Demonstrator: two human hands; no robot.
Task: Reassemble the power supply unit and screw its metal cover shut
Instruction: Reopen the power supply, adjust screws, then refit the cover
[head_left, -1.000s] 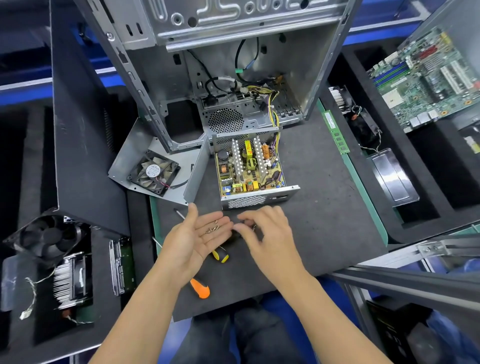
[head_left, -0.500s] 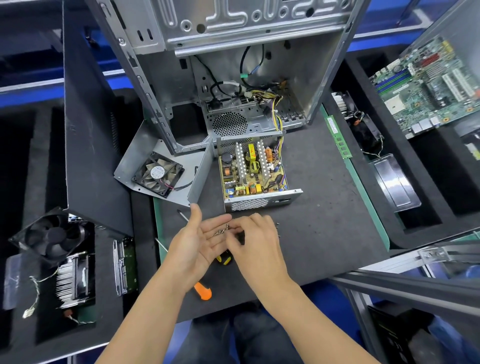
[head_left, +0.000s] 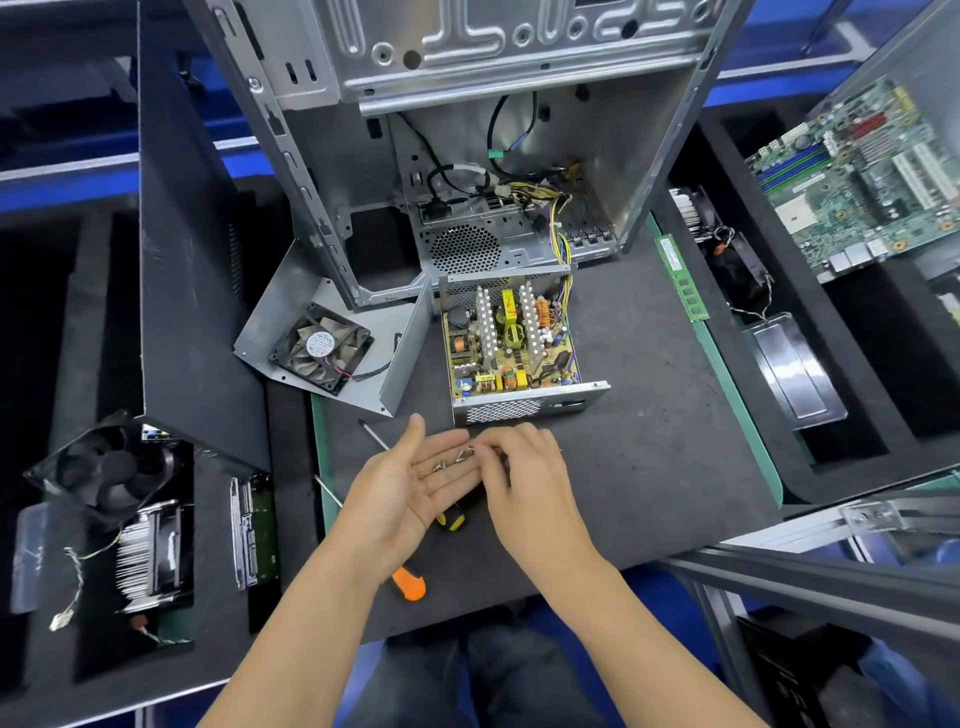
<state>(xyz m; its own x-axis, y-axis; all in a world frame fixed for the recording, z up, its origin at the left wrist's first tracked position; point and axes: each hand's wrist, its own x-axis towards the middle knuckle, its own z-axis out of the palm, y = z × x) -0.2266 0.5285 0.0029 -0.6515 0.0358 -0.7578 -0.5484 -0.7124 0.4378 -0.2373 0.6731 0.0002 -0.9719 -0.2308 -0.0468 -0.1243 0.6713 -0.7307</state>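
Comparing this moment with the second before it, little on the bench has shifted, but the hands have closed together. At the far left the metal cover (head_left: 332, 343), with its fan (head_left: 320, 349) facing up, lies where it lay, just left of the power supply unit (head_left: 511, 353), off the box and not yet fitted. The unit itself sits open in the middle of the black mat (head_left: 649, 441), circuit board exposed, just in front of the empty computer case (head_left: 467, 130).

Nearer, the left hand (head_left: 410, 488) stays flat and palm up, fingers straight, cradling a few small screws (head_left: 452, 460) on the fingers. The right hand (head_left: 524, 478), which a second ago hovered slightly apart, now has its fingertips over the left fingers and the screws; it seems to be pinching one, though its own fingers hide the contact, so whether it truly grips anything cannot be told.

Under the hands lie two screwdrivers: a yellow-handled screwdriver (head_left: 451, 519) and an orange-handled screwdriver (head_left: 410, 584).

My reading: the fasteners are being gathered or sorted, so closing the cover and driving screws both remain ahead.
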